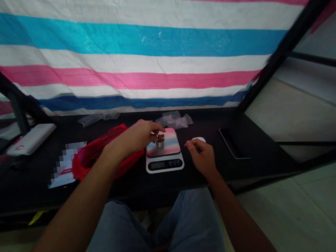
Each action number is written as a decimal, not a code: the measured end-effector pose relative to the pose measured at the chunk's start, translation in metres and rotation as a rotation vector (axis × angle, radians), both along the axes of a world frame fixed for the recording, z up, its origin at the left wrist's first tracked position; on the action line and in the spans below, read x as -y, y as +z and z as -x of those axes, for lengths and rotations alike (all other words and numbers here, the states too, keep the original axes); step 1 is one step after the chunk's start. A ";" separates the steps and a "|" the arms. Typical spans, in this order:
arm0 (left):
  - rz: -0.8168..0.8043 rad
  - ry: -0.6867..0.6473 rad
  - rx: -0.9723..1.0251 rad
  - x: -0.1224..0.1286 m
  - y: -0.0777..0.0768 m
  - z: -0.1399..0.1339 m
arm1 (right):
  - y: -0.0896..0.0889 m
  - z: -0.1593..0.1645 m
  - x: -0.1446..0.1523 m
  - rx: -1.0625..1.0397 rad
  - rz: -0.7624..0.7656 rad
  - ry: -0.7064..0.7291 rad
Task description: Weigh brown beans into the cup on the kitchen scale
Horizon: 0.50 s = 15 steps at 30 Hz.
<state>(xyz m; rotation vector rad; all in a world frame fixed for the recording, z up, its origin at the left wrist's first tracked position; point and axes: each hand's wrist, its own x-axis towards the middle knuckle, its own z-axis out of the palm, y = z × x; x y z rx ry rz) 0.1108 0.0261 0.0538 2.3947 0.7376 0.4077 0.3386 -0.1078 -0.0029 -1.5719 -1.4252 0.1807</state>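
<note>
A kitchen scale (164,163) with a white body and a striped top stands on the black table. On its plate sits a small metal cup (160,144) heaped with brown, dry-looking pieces (160,137). My left hand (141,135) reaches over the plate from the left, thumb and fingers pinched at the brown pieces above the cup's rim. To the right of the scale, my right hand (202,154) is curled, thumb against fingers; what it holds, if anything, is hidden. Behind it a white rounded object (200,139) partly shows.
A red plastic bag (82,164) lies open left of the scale, partly under my left forearm. Small clear bags (180,122) lie behind the scale. A phone (232,143) rests at right, and a white box-like device (32,139) at left. A striped tarp (146,54) hangs behind the table.
</note>
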 end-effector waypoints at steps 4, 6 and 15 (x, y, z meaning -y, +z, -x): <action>0.021 -0.010 -0.020 0.000 0.003 -0.002 | 0.001 0.001 0.000 -0.007 0.002 0.003; 0.012 -0.017 -0.025 -0.001 0.004 -0.004 | 0.002 0.001 0.000 -0.011 0.003 0.008; -0.060 -0.024 -0.025 -0.004 0.000 -0.006 | 0.001 0.001 0.000 -0.011 -0.002 0.008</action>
